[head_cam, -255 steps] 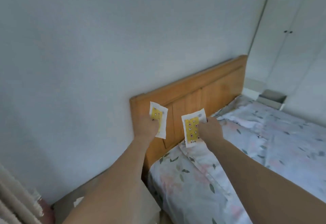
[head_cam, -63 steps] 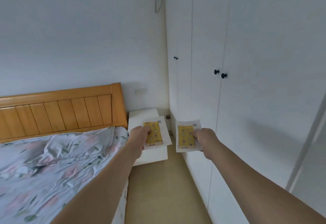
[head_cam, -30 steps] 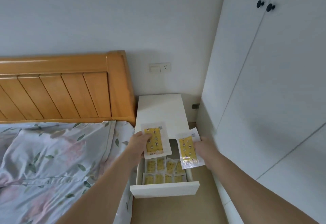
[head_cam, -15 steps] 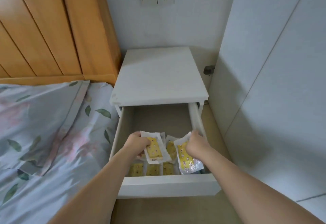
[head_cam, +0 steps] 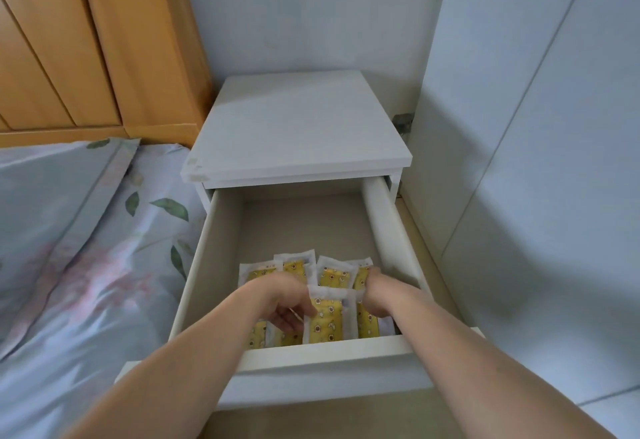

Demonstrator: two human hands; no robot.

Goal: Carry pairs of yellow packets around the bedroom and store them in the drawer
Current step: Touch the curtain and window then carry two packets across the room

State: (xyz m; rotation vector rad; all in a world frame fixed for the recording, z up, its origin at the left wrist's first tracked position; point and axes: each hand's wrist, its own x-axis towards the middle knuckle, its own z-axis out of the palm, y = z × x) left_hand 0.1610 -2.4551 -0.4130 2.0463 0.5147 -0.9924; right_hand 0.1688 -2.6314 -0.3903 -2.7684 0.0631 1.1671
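Both hands in white drawer (head_cam: 391, 231): left hand (head_cam: 284, 303) pinches flat glossy yellow packet (head_cam: 329, 317); right hand (head_cam: 379, 291) grip unclear.

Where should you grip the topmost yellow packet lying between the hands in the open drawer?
Pinch the flat yellow packet at its clear sealed top edge, coming from above, since the white drawer's walls block the sides and neighbouring packets crowd it.
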